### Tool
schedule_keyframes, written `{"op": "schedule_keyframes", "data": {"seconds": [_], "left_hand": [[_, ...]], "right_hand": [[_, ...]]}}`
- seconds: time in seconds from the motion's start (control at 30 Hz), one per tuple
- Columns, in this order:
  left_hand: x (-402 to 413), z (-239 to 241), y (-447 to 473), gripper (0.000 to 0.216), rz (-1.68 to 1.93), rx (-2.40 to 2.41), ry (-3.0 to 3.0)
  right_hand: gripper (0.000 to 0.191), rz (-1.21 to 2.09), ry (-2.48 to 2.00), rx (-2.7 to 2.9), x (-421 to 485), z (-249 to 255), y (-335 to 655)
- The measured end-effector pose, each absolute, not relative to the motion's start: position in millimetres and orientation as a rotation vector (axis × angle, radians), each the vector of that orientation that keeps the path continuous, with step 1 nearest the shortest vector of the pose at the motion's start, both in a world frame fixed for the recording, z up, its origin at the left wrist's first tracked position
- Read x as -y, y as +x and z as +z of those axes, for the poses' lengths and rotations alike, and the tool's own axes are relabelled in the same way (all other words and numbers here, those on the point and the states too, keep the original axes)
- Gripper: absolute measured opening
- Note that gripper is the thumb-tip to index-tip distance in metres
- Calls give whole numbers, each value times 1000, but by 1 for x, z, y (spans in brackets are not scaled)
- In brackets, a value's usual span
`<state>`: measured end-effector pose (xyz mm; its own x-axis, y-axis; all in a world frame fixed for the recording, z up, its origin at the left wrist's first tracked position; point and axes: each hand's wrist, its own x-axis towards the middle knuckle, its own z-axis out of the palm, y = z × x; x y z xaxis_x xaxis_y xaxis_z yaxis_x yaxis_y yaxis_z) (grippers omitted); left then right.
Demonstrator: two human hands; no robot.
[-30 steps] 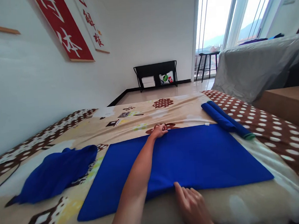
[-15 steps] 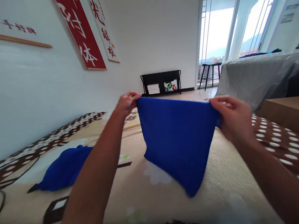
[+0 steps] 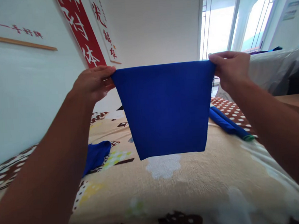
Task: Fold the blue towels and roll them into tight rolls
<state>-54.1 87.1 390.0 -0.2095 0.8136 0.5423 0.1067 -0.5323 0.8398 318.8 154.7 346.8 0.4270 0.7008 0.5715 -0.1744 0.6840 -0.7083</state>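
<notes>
A plain blue cloth hangs nearly flat in the air, stretched between my two hands. My left hand pinches its upper left corner between thumb and fingers. At the upper right corner, my right hand grips the fabric the same way. The cloth's lower edge hangs free above the beige patterned blanket. Partly hidden behind my left forearm lies a crumpled blue cloth. A long blue rolled or folded piece with a green end rests on the right, below my right hand.
Brown fabric with white dots borders the blanket. A sofa-like shape under clear plastic sheeting stands at the right, beside a brown box-like surface. Red and white hanging scrolls line the left wall. Glass sliding doors are behind.
Both hands have risen and moved farther apart, pulling the cloth taut and level. Its dangling lower corner has come up. The long blue piece at the right now shows.
</notes>
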Motion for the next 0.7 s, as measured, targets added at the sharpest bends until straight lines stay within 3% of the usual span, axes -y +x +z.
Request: {"op": "schedule_keyframes", "data": {"seconds": [0.33, 0.7], "left_hand": [[-65, 390, -78, 21, 1726, -1194, 1746], [-62, 395, -84, 15, 1846, -1462, 1876]], "right_hand": [[13, 761, -609, 1237, -156, 350, 330], [36, 213, -746, 1493, -156, 375, 332]]}}
